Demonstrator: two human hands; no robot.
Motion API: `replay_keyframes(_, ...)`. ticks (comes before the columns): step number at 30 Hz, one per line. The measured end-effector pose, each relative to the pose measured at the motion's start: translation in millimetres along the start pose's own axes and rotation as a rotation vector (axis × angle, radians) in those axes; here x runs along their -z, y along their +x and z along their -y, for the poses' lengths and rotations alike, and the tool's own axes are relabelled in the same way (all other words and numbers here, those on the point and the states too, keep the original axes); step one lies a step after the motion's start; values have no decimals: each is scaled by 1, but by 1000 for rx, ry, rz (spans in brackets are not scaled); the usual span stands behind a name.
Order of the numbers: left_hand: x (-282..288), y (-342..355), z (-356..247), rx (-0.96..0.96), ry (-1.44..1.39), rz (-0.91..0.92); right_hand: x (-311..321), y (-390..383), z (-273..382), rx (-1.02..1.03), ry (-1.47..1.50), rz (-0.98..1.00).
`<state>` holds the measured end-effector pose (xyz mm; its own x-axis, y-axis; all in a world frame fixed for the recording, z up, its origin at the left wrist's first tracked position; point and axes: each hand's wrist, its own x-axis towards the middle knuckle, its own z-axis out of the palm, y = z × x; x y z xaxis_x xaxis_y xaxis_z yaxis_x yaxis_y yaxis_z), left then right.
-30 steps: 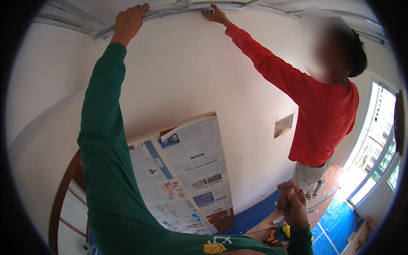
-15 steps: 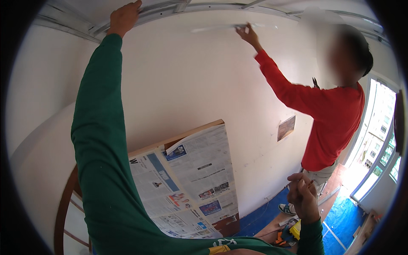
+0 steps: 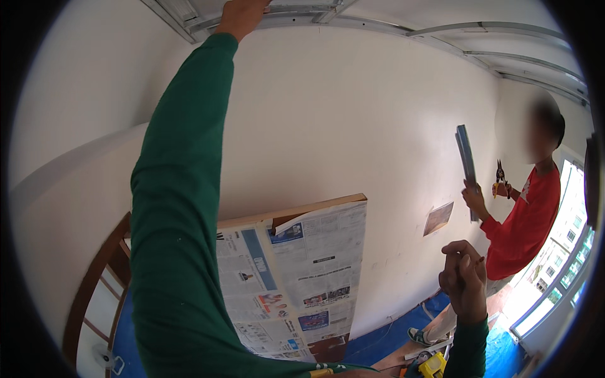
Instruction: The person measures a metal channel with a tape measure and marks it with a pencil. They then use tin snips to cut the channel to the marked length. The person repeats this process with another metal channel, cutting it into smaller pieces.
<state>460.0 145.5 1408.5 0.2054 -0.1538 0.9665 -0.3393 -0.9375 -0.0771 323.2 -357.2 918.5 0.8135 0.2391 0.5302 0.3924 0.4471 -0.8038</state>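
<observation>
My left hand [image 3: 242,16] is raised to the ceiling at the top edge, closed on the silvery metal ceiling frame [image 3: 296,11]; part of the hand is cut off by the picture's edge. My right hand [image 3: 465,280] is held up at the lower right with its fingers curled together. A small dark tip shows by its fingers, too small to name. Farther right, a person in a red top [image 3: 526,230] holds a length of metal channel [image 3: 466,154] upright in one hand and tin snips [image 3: 500,173] in the other.
A newspaper-covered panel [image 3: 315,264] leans at the pale wall [image 3: 353,126]. A small picture [image 3: 438,218] is on that wall. Blue sheeting [image 3: 391,334] covers the floor, with a yellow tool [image 3: 432,365] low down. A brown wooden frame [image 3: 88,290] stands left; a glazed door [image 3: 554,252] is right.
The person in red has lowered the metal channel from near the ceiling, turned it upright and now has the snips in hand. The view has shifted; my hands keep nearly the same pose.
</observation>
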Motion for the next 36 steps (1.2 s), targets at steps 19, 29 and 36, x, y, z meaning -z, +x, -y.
replay_keyframes(19, -87, 25, 110, -344, 771, -46, 50, -33, -15, -12, -107, -373)
replay_keyframes(29, -88, 32, 121, -478, 907, -107, 54, -16, -33, 28, -78, -351)
replay_keyframes(36, -73, 21, 106, -532, 916, -168, 45, -5, -51, -52, -34, -344)
